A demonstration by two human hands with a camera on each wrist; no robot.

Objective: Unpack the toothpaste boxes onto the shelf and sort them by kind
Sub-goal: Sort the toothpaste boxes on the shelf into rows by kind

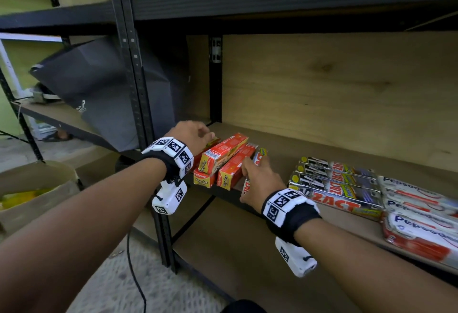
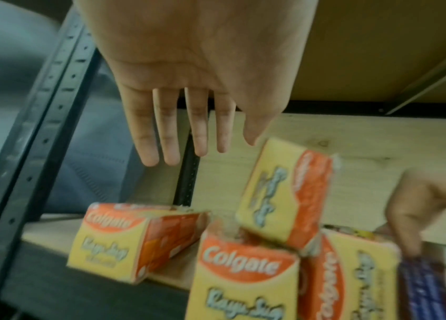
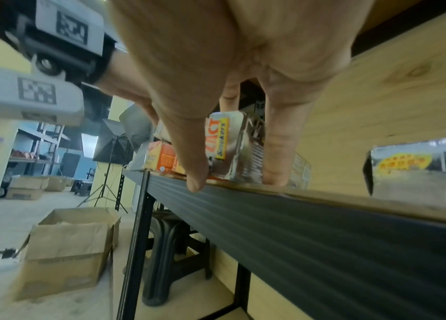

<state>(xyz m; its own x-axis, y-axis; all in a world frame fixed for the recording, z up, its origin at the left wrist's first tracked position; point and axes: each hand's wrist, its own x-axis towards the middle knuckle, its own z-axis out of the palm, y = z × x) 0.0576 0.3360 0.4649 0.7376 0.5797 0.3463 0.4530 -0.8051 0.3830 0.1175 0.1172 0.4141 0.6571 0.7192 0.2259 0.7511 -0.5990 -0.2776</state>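
Lying askew, orange-yellow Colgate boxes (image 1: 224, 161) crowd a red-lettered Zact box (image 1: 257, 161).

Your shelf (image 1: 309, 144) is a wooden board in a black metal frame. At its left end lie the red-and-yellow Colgate boxes (image 1: 229, 172), one tilted on top of the others. Just right of them, a single Zact box (image 1: 257, 161) sits on the board. Further right you have a row of Zact boxes (image 1: 337, 183), and beside those, at the right edge, the white-and-red Pepsodent boxes (image 1: 418, 213).
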